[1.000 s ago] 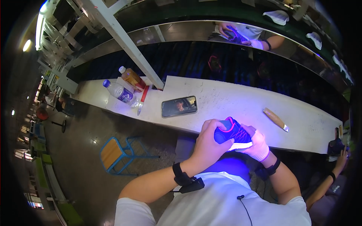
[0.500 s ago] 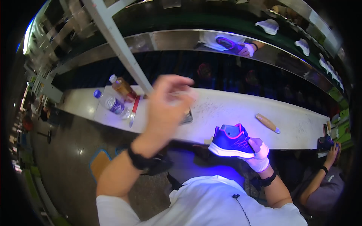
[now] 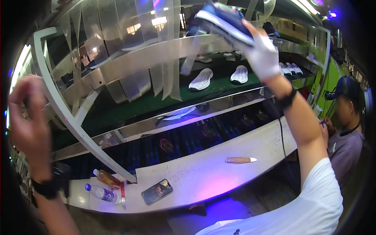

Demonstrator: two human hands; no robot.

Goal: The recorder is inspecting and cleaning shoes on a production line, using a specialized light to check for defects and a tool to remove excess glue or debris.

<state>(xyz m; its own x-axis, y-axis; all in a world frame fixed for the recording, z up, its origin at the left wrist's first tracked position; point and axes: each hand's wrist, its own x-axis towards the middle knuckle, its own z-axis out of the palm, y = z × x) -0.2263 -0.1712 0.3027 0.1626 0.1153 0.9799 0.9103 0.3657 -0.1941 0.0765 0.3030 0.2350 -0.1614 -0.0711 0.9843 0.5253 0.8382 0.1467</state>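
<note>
Shoe [image 3: 225, 19], dark blue with white sole, raised high at top centre, sole facing down and tilted, above the upper green conveyor belt [image 3: 156, 100]. Gripped at its right end by right hand [image 3: 261, 55], white-gloved, fingers closed around the sole edge; arm extended upward from lower right, dark wristband at the wrist. Left hand [image 3: 27, 117] bare, lifted at the left edge, holding nothing, fingers loosely curled and partly spread, clear of all objects; dark band on that wrist too.

On the belt below the shoe: two white soles [image 3: 201, 79], lying apart, more pale soles further right near the frame. Clear plastic strips [image 3: 168, 51] hanging in front of the belt. Lower belt dark, carrying dark shoes with pink trim [image 3: 166, 145].

White worktable [image 3: 211, 176] beneath: wooden-handled tool [image 3: 240, 159] at right, phone [image 3: 156, 191] with lit screen at lower centre, clear water bottle [image 3: 102, 193] and amber bottle [image 3: 106, 178] at left end, near the white frame post [image 3: 82, 133].

Co-worker in dark cap [image 3: 346, 129] seated at far right, well apart.
</note>
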